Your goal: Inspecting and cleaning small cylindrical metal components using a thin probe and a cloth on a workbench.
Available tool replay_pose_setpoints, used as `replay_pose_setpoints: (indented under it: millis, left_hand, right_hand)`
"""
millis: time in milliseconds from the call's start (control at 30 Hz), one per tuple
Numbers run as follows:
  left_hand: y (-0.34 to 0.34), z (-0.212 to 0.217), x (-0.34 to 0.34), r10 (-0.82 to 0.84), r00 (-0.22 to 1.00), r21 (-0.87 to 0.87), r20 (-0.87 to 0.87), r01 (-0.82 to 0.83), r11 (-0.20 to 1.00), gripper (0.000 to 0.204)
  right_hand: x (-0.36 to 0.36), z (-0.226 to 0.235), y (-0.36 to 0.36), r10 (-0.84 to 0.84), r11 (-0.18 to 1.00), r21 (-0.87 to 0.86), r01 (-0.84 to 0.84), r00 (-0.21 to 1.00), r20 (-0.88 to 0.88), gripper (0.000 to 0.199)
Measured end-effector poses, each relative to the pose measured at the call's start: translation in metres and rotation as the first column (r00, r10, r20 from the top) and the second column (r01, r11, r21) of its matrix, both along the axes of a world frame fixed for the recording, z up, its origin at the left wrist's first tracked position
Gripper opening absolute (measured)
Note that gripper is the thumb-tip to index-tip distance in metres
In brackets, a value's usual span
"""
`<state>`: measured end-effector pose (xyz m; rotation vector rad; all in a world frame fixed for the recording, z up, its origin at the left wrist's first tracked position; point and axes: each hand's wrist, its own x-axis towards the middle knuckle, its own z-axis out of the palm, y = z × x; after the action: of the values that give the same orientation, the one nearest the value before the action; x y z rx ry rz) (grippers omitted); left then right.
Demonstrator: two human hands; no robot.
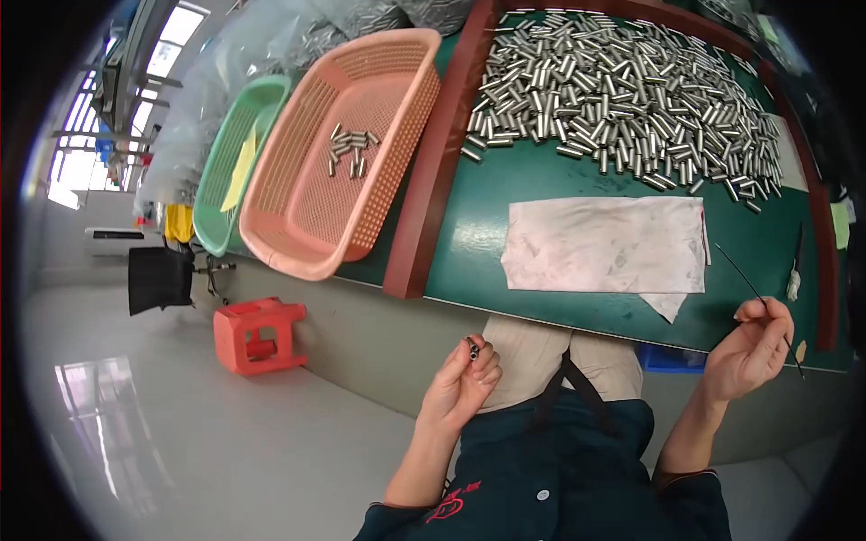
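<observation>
My left hand (462, 386) is raised below the table edge, its fingers pinched on a small metal tube (473, 348). My right hand (750, 348) holds a thin dark rod (756, 294) that slants up to the left over the green table (541, 207). A large heap of short metal tubes (622, 90) covers the far part of the table. A white cloth (604, 245) lies flat between the heap and my hands.
A pink plastic basket (298, 225) with several tubes (350, 150) in it sits left of a brown wooden rail (442, 153). A green basket (225, 171) stands beside it. An orange stool (260, 335) is on the floor. A small brush (795, 270) lies at the table's right.
</observation>
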<state>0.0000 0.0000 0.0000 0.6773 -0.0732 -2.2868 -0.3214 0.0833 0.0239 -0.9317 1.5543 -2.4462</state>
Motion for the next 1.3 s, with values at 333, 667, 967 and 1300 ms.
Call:
replay_pose_setpoints:
  millis: [333,667,967,1300]
  left_hand:
    - [-0.011,-0.028,0.016,0.121,0.981,0.225,-0.149,-0.086,0.971,0.026]
    - [-0.007,-0.033,0.018,0.079,0.977,0.185,-0.2,-0.042,0.982,0.022]
    - [-0.005,-0.041,0.019,0.084,0.964,0.21,-0.25,-0.03,0.977,0.021]
    - [-0.004,-0.044,0.017,0.103,0.971,0.188,-0.215,-0.062,0.98,0.022]
  right_hand:
    - [0.007,0.0,-0.012,-0.125,0.988,0.08,0.13,0.99,-0.061,0.034]
    - [0.008,0.008,-0.014,-0.161,0.979,0.121,0.167,0.985,-0.056,0.032]
    - [0.008,0.009,-0.015,-0.167,0.977,0.125,0.173,0.984,-0.053,0.032]
    - [0.009,0.009,-0.015,-0.165,0.978,0.12,0.172,0.984,-0.061,0.031]
